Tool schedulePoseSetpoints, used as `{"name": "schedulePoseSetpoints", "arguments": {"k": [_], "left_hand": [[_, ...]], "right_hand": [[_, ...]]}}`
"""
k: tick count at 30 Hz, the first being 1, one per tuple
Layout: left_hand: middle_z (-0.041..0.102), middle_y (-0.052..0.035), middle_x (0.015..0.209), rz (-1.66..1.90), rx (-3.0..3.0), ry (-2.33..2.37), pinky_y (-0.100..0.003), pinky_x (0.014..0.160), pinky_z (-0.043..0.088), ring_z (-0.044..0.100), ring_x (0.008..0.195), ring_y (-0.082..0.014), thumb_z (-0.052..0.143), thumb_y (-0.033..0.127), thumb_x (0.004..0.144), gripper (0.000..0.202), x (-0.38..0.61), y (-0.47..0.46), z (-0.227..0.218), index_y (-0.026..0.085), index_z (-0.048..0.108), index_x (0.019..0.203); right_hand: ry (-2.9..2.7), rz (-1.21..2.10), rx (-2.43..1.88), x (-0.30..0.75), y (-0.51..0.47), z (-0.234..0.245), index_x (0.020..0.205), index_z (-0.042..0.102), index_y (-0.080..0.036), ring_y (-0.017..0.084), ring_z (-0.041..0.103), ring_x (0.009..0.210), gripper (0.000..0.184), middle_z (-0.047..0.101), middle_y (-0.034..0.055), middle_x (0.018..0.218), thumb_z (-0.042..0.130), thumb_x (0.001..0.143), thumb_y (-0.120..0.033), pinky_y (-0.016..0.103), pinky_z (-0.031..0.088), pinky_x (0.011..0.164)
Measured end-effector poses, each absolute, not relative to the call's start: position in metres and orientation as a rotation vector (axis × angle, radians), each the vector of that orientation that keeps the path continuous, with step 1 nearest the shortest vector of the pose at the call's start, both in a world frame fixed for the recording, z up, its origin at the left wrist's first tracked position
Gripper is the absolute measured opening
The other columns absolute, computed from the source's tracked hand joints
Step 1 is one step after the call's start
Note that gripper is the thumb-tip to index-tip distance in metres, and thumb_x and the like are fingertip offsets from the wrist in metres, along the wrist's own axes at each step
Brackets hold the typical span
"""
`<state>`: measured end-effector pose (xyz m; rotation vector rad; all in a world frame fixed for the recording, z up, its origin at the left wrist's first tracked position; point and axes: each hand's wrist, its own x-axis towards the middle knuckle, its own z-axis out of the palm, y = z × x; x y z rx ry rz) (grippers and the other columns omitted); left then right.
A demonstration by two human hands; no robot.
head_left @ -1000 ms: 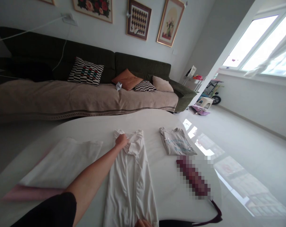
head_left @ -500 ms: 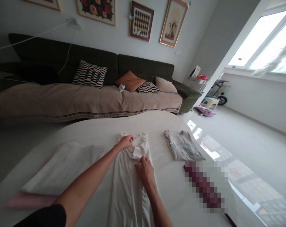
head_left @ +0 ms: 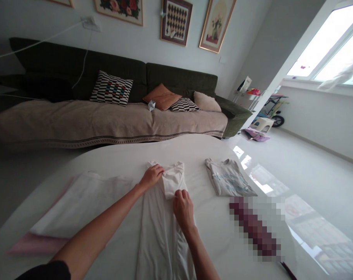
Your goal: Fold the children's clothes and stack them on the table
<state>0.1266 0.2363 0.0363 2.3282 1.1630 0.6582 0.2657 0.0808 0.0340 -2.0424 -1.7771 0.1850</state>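
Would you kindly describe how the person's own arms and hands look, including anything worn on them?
A black sleeve shows on the left arm, bare below it. The left hand and right hand are gloveless, and no watch or bracelet shows. No right sleeve is in view.

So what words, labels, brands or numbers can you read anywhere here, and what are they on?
None can be read.
Folded grey shirt: blue-green lettering on it, too blurred to read.
White garment in the middle: no lettering shows.
Dark red thing: pixelated, so any text is hidden.
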Motion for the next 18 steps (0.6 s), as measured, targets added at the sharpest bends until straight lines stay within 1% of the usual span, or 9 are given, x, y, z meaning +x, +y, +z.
{"name": "schedulePoseSetpoints", "arguments": {"k": [2, 4, 5, 7, 9, 12, 15, 16, 18], "left_hand": [[0.059, -0.0017, 0.095, 0.745, 2.263, 1.227, -0.026, 0.084, 0.043, 0.057, 0.089, -0.0149, 0.043, 0.016, 0.080, 0.018, 0.119, 0.236, 0.028, 0.023, 0.059, 0.086], [0.059, -0.0027, 0.092, 0.822, 2.168, 1.315, -0.025, 0.076, 0.047, 0.059, 0.081, -0.0134, 0.041, 0.013, 0.080, 0.019, 0.116, 0.233, 0.015, 0.020, 0.057, 0.086], [0.059, -0.0035, 0.092, 0.860, 2.114, 1.361, -0.024, 0.072, 0.048, 0.060, 0.076, -0.0128, 0.038, 0.013, 0.081, 0.020, 0.115, 0.231, 0.007, 0.019, 0.056, 0.088], [0.058, -0.0055, 0.093, 0.937, 2.019, 1.435, -0.025, 0.068, 0.050, 0.061, 0.072, -0.0124, 0.034, 0.016, 0.084, 0.022, 0.118, 0.227, -0.005, 0.017, 0.054, 0.093], [0.057, -0.0065, 0.099, 1.007, 1.965, 1.460, -0.027, 0.071, 0.050, 0.061, 0.076, -0.0130, 0.032, 0.022, 0.087, 0.024, 0.122, 0.221, -0.014, 0.017, 0.052, 0.100], [0.055, -0.0049, 0.107, 1.065, 1.971, 1.408, -0.028, 0.077, 0.049, 0.060, 0.080, -0.0129, 0.043, 0.030, 0.084, 0.024, 0.127, 0.216, -0.017, 0.021, 0.052, 0.104], [0.054, -0.0038, 0.109, 1.081, 2.006, 1.356, -0.028, 0.077, 0.049, 0.060, 0.077, -0.0116, 0.050, 0.028, 0.080, 0.025, 0.127, 0.215, -0.017, 0.022, 0.054, 0.104], [0.054, -0.0038, 0.110, 1.084, 2.014, 1.350, -0.027, 0.077, 0.049, 0.060, 0.077, -0.0114, 0.049, 0.027, 0.080, 0.025, 0.127, 0.215, -0.018, 0.022, 0.055, 0.105], [0.054, -0.0036, 0.111, 1.085, 2.029, 1.345, -0.026, 0.077, 0.049, 0.060, 0.078, -0.0110, 0.047, 0.025, 0.081, 0.026, 0.125, 0.216, -0.018, 0.022, 0.055, 0.106]], "right_hand": [[-1.880, 0.265, -1.963, 0.268, 0.079, 0.036, 0.086, 0.056, -0.020, 0.015, 0.052, 0.082, 0.020, 0.058, 0.0030, 0.086, 0.044, 0.076, -0.008, 0.022, 0.036, 0.070], [-1.943, 0.343, -1.902, 0.274, 0.084, 0.039, 0.083, 0.058, -0.022, 0.011, 0.054, 0.073, 0.015, 0.060, -0.0002, 0.081, 0.048, 0.076, -0.013, 0.019, 0.035, 0.064], [-1.948, 0.368, -1.890, 0.280, 0.090, 0.041, 0.081, 0.059, -0.022, 0.010, 0.054, 0.070, 0.013, 0.061, -0.0010, 0.078, 0.047, 0.078, -0.015, 0.019, 0.035, 0.062], [-1.912, 0.388, -1.906, 0.295, 0.108, 0.043, 0.079, 0.060, -0.021, 0.010, 0.054, 0.067, 0.017, 0.062, -0.0010, 0.075, 0.043, 0.082, -0.018, 0.018, 0.034, 0.061], [-1.841, 0.377, -1.961, 0.314, 0.133, 0.044, 0.084, 0.060, -0.019, 0.011, 0.056, 0.069, 0.022, 0.064, 0.0009, 0.075, 0.038, 0.083, -0.018, 0.019, 0.035, 0.063], [-1.743, 0.347, -2.050, 0.340, 0.175, 0.042, 0.101, 0.058, -0.017, 0.013, 0.057, 0.073, 0.029, 0.065, 0.0037, 0.078, 0.034, 0.084, -0.015, 0.022, 0.037, 0.065], [-1.750, 0.359, -2.067, 0.355, 0.214, 0.038, 0.114, 0.052, -0.018, 0.013, 0.058, 0.077, 0.033, 0.065, 0.0028, 0.085, 0.035, 0.086, -0.013, 0.025, 0.041, 0.070], [-1.778, 0.380, -2.059, 0.358, 0.225, 0.037, 0.114, 0.052, -0.018, 0.012, 0.058, 0.078, 0.030, 0.065, 0.0023, 0.088, 0.038, 0.087, -0.016, 0.027, 0.043, 0.072], [-1.848, 0.440, -2.048, 0.362, 0.243, 0.035, 0.107, 0.055, -0.017, 0.012, 0.058, 0.079, 0.023, 0.063, 0.0019, 0.092, 0.045, 0.087, -0.026, 0.031, 0.046, 0.075]]}}
